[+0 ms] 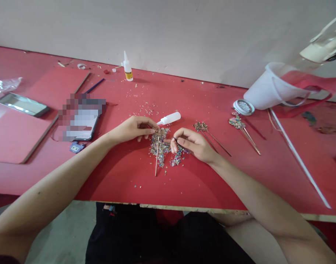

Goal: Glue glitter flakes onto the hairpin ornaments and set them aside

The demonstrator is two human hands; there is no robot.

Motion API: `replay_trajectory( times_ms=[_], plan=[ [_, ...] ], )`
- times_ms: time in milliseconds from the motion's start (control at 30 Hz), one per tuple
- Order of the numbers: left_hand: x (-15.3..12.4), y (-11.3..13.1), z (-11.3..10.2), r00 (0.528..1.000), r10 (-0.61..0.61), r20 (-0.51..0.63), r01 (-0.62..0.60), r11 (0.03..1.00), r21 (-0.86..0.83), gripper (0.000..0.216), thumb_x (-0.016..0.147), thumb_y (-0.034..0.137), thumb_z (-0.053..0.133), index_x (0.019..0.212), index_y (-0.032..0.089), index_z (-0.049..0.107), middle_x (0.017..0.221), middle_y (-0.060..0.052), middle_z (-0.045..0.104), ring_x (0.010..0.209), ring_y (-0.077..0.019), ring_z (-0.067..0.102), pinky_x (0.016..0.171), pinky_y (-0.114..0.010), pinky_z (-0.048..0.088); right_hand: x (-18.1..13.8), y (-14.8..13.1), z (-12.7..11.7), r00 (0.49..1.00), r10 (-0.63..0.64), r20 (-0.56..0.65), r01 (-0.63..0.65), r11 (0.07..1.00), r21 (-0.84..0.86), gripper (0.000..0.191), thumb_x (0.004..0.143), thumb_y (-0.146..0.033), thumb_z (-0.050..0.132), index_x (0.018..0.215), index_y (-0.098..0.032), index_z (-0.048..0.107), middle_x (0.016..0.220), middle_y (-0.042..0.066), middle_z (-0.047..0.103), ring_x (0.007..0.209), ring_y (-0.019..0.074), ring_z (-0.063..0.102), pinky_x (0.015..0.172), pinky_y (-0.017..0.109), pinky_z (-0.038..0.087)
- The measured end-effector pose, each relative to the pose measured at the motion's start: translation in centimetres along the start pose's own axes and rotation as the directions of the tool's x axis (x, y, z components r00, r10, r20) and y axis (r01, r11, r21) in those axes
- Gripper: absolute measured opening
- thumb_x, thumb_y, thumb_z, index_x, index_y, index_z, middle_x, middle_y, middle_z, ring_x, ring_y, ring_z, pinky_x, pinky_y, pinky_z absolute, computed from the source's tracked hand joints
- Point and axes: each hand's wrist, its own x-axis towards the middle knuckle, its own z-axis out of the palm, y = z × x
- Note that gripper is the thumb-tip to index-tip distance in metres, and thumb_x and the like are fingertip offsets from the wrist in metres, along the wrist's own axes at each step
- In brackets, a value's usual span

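My left hand (137, 128) pinches the head of a gold hairpin (157, 156), whose thin stem points down toward me. Under and around it spreads a pile of glittering rhinestones (176, 158). Over the pile's right side, my right hand (194, 143) has thumb and fingers closed on a small dark piece I cannot make out. Just behind both hands lies a small white squeeze bottle (172, 118). Right of my right hand rests a two-pronged hairpin with a bare metal flower head (201, 127). Farther right is a hairpin with a colourful stone-covered head (236, 123).
A glue bottle (127, 69) stands near the wall. A phone (86, 121), a blue pen (94, 85) and a glass-topped case (23, 103) lie left. At right are a tilted white bucket (269, 88), a round container (243, 107) and a long white stick (302, 163).
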Motion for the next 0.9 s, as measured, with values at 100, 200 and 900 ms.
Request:
replay_trajectory(
  times_ms=[100,200,900],
  plan=[
    [-0.01,0.01,0.0,1.0,-0.004,-0.003,0.004,1.0,-0.003,0.021,0.088,0.025,0.062,0.105,0.014,0.068,0.076,-0.003,0.067,0.052,-0.0037,0.054,0.045,-0.012,0.043,-0.62,-0.31,0.45,0.995,0.031,0.094,-0.031,1.0,-0.001,0.013,0.095,-0.033,0.054,0.096,-0.02,0.054,0.076,-0.001,0.062,0.076,0.0127,0.062,0.086,0.038,0.049],
    [0.05,0.03,0.03,1.0,-0.005,-0.006,0.005,1.0,-0.013,0.021,0.087,0.023,0.061,0.105,0.014,0.068,0.076,-0.003,0.066,0.053,-0.0038,0.054,0.044,-0.012,0.042,-0.8,-0.22,0.57,0.991,0.056,0.123,-0.055,0.998,-0.011,0.013,0.095,-0.032,0.054,0.098,-0.02,0.054,0.077,-0.001,0.062,0.075,0.0127,0.061,0.075,0.034,0.05],
    [0.15,0.18,0.01,1.0,-0.03,-0.01,0.03,0.999,-0.024,0.02,0.087,0.019,0.061,0.105,0.012,0.068,0.075,-0.003,0.066,0.052,-0.0031,0.054,0.044,-0.011,0.042,-0.92,0.03,0.68,0.999,0.043,-0.007,-0.044,0.991,-0.127,0.01,0.095,-0.029,0.055,0.097,-0.019,0.057,0.078,-0.001,0.062,0.076,0.0125,0.06,0.084,0.036,0.047]
  ],
)
